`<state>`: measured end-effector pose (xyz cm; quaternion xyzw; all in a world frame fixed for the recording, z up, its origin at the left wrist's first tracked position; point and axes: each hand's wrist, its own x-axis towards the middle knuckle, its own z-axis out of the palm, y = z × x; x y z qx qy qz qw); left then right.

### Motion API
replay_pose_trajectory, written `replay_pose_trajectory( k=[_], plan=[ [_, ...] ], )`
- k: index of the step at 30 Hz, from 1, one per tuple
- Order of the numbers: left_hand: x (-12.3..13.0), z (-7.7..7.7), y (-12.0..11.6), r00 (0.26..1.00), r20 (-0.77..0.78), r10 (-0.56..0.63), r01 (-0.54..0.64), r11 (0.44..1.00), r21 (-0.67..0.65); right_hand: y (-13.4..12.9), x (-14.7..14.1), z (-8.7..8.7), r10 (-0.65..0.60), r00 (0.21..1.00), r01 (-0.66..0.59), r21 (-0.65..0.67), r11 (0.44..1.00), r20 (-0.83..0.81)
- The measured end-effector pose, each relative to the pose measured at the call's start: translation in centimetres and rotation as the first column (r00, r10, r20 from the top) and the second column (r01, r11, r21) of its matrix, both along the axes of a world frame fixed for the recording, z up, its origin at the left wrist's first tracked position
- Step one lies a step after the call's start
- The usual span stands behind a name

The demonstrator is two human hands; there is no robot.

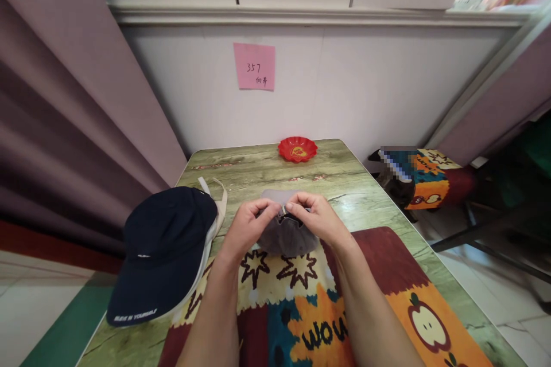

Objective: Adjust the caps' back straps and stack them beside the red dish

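Note:
A grey cap (289, 238) rests near the middle of the table, on the upper edge of the patterned mat, its strap and small metal buckle (282, 211) facing up. My left hand (253, 221) pinches the strap left of the buckle between thumb and fingers. From the right, my right hand (316, 217) pinches the strap close beside the buckle. The two thumbs nearly meet. At the table's left lies a dark blue cap (167, 241) with white lettering on its brim and pale straps behind it.
A red scalloped dish (297, 149) stands at the table's far edge (253, 155). The colourful mat (370, 252) covers the near part. Beyond are a white wall with a pink note (255, 66), a purple curtain at left, and a stool with a patterned cover (430, 175) at right.

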<state>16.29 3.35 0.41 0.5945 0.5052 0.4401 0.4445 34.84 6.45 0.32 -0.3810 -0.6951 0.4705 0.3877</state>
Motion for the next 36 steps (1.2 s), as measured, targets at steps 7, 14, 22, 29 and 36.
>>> replay_pose_trajectory(
  k=[7, 14, 22, 29, 36],
  plan=[
    [-0.2, -0.3, 0.2, 0.999, 0.022, -0.027, 0.027, 0.999, -0.033, 0.1, 0.0, -0.2, -0.061, 0.998, 0.06, 0.038, 0.997, 0.006],
    [-0.4, -0.2, 0.2, 0.997, 0.047, -0.058, 0.06, 0.997, -0.046, 0.1, -0.2, -0.3, -0.069, 0.997, 0.07, 0.027, 0.997, -0.045],
    [-0.3, 0.2, 0.1, 0.998, 0.003, -0.062, 0.062, 0.998, -0.002, 0.0, -0.2, 0.0, -0.051, 0.998, 0.049, 0.074, 0.996, 0.022],
    [-1.9, -0.4, 0.4, 0.99, 0.128, 0.058, -0.053, 0.998, -0.042, 0.6, 2.7, 0.2, -0.005, 0.999, 0.005, -0.009, 1.0, -0.048],
    [-1.3, -0.5, 0.4, 0.989, 0.145, -0.016, 0.025, 0.998, -0.058, 0.0, 1.1, 0.5, 0.039, 0.993, -0.036, -0.023, 0.999, 0.109]
  ],
)
